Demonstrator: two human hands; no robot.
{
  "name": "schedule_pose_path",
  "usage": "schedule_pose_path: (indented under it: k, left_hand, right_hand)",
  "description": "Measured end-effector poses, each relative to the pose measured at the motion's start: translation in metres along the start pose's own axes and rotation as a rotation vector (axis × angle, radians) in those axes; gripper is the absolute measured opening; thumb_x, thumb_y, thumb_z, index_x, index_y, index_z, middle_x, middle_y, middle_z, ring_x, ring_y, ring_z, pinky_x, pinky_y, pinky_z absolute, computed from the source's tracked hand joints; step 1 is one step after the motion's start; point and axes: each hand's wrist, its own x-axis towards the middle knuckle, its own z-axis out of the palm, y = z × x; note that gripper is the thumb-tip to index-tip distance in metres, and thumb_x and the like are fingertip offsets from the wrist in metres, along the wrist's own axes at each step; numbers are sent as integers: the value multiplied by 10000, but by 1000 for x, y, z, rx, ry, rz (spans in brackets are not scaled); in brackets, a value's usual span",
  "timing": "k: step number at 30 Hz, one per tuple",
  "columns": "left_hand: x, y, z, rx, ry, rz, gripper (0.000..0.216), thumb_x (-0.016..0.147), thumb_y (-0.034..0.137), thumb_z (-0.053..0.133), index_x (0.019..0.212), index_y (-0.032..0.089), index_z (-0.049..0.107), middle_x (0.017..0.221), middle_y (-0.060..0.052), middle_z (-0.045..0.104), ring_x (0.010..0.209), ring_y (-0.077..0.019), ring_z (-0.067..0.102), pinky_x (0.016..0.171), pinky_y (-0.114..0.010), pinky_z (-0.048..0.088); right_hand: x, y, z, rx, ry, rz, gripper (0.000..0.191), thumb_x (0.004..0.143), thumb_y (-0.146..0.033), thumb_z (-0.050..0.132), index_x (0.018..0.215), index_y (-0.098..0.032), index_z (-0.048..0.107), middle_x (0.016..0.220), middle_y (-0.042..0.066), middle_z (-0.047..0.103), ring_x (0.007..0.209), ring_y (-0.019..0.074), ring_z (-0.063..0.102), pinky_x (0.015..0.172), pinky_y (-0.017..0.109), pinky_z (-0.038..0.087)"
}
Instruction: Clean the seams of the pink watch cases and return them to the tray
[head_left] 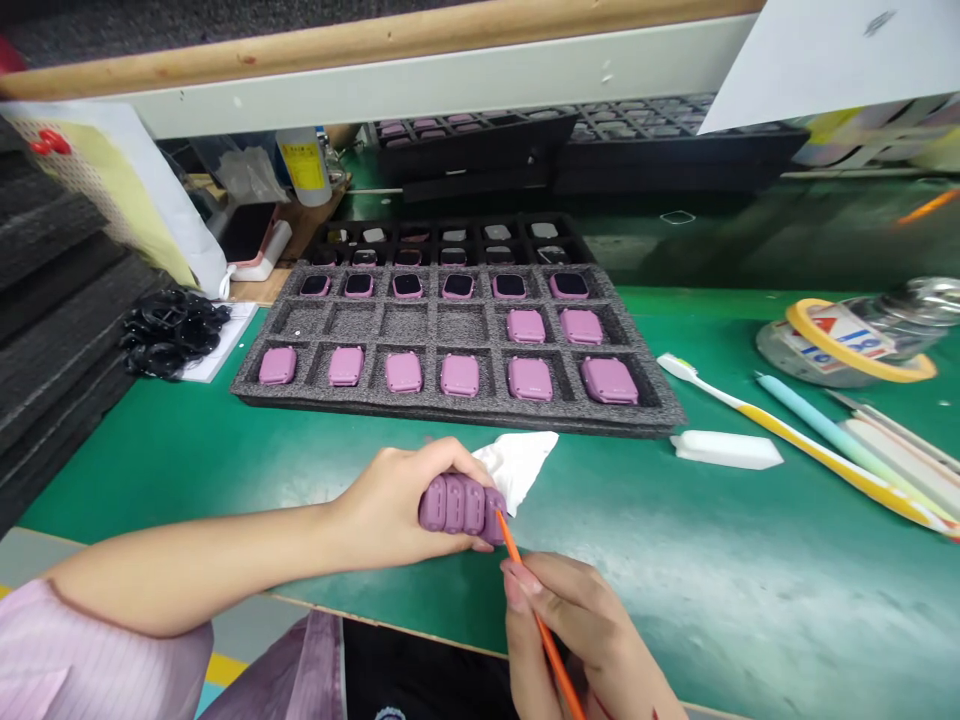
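Note:
Several purple watch cases [454,505] stand side by side in a stack, gripped by my left hand [409,500] just above the green bench. A thin orange stick, perhaps a fine brush [551,645], is pinched in my right hand [581,640]. Its tip meets the rightmost case of the stack. A crumpled white tissue [525,465] shows behind my left fingers. Beyond it lies a dark foam tray [360,320] with purple watch cases [459,375] in its compartments, some face down, others showing black screens.
To the right lie a toothbrush [780,425], a white plastic piece [726,449] and a light blue pen [806,415]. A glass bottle [810,345] with a yellow ring stands behind them. Black straps [172,330] are heaped at left. A shelf edge [420,85] runs overhead.

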Motion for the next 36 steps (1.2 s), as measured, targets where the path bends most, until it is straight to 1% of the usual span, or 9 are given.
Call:
schedule_pose_path:
  k: [3,4,7,9,13,21,25,29,36]
  left_hand:
    - [0,-1,0,7,4,-2,374,741,296,827,1036,235,605,1076,-27,765,978,-211,743,863,-340,562]
    - [0,-1,0,12,5,-3,384,737,293,833,1041,236,604,1082,-27,765,983,-212,742,868,-342,560]
    - [0,-1,0,12,-1,-8,391,736,276,838,1047,238,603,1093,-23,763,997,-207,739,882,-340,557]
    - [0,0,0,-2,-6,-7,377,745,269,831,1042,234,603,1082,-23,764,983,-202,741,873,-336,559]
    - [0,1,-1,-11,-9,10,361,748,264,825,1031,227,605,1067,-20,765,962,-191,742,852,-316,559]
    - [-1,1,-1,6,0,24,359,745,258,821,1032,225,608,1065,-20,762,946,-191,740,838,-312,555]
    - [0,1,0,4,-5,14,353,745,251,823,1027,222,612,1044,-11,760,928,-181,737,821,-301,554]
    - [1,1,0,5,1,17,354,751,267,824,1031,223,612,1046,-4,762,923,-171,738,820,-288,552]
    - [0,0,-1,0,2,27,371,747,262,824,1043,225,603,1079,-10,763,969,-180,738,846,-296,554]
  right_hand:
    - [0,3,-5,12,82,104,253,830,54,639,961,-159,673,864,43,704,729,142,692,591,257,565]
    - [0,4,-8,20,91,125,241,841,40,638,962,-163,681,862,40,709,752,145,701,609,253,570]
    - [2,7,-14,53,42,156,176,881,-11,610,934,-162,683,816,34,715,777,150,709,646,252,585]
    - [2,7,-14,70,18,161,166,884,-17,596,940,-157,666,809,34,722,760,149,721,635,246,597]
    - [0,4,-8,64,2,107,235,850,18,615,1000,-162,638,843,41,731,717,147,734,570,234,601]
    - [-10,5,-4,-20,8,72,260,844,17,647,1032,-163,648,866,52,730,719,159,731,546,238,587]
    - [-10,5,-6,-49,-29,49,282,841,24,648,1053,-162,647,893,61,723,721,146,713,566,242,585]
    - [-9,3,-6,-62,-68,40,285,844,60,616,1032,-153,642,920,68,697,738,129,695,619,246,581]
    - [-7,2,-4,-21,-68,49,255,842,69,593,945,-165,606,851,42,658,663,122,630,567,265,537]
